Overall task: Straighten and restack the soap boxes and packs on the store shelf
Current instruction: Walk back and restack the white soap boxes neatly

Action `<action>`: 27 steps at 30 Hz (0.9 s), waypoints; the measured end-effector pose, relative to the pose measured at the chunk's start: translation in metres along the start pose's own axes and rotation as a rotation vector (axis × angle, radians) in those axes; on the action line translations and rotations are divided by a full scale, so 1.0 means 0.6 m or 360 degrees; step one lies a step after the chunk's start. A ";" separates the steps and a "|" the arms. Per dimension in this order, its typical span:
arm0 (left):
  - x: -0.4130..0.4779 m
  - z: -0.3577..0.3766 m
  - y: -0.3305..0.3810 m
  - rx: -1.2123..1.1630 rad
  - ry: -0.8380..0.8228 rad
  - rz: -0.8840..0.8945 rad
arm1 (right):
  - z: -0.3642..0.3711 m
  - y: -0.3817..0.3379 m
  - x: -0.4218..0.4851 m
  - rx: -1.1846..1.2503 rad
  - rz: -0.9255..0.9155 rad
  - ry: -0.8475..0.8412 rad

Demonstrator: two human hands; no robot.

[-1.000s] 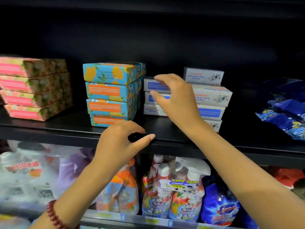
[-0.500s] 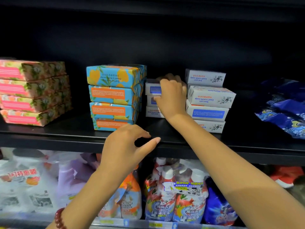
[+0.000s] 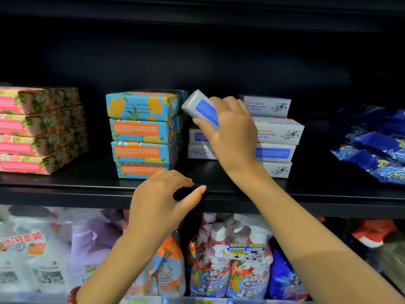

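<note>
One soap box (image 3: 198, 106) now lifted | right hand (image 3: 232, 134) grips it | left hand (image 3: 160, 202) loose, empty

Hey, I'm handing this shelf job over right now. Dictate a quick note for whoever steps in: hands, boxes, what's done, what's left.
Right hand: grips one white soap box, tilted, above the left white stack.
Left hand: at the shelf edge, fingers curled; unclear whether it holds anything.
Done: pink packs look fairly even.
Left: set the held box down flat; square the right white stack, whose boxes sit offset; even up the blue-orange packs.
</note>
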State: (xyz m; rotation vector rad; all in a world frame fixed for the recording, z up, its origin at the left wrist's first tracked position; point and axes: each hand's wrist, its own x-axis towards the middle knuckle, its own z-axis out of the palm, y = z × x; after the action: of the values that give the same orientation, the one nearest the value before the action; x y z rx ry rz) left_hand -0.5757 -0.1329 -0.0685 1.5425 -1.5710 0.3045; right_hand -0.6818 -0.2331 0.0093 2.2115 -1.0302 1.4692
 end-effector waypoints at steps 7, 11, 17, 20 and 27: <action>0.030 -0.004 0.012 -0.0090 -0.0044 0.0124 | -0.103 0.035 -0.007 0.0851 0.0225 0.0068; 0.075 0.016 0.037 -0.0156 -0.0004 0.0203 | -0.157 0.091 -0.034 0.0953 0.0241 0.0021; 0.151 0.068 0.042 0.0058 -0.0143 0.0131 | -0.190 0.168 -0.096 0.0930 0.0372 0.0081; 0.184 0.093 0.030 0.0310 -0.0361 -0.0001 | -0.202 0.195 -0.117 0.0978 0.0442 0.0133; 0.191 0.101 0.022 0.0588 -0.0271 0.0112 | -0.218 0.246 -0.133 0.1021 0.0584 0.0158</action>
State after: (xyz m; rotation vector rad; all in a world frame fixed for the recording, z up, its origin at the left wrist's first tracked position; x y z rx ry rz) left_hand -0.5930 -0.2511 -0.0163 1.8353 -1.7770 0.5393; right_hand -0.8918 -0.2273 -0.0251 2.3921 -1.0812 2.3155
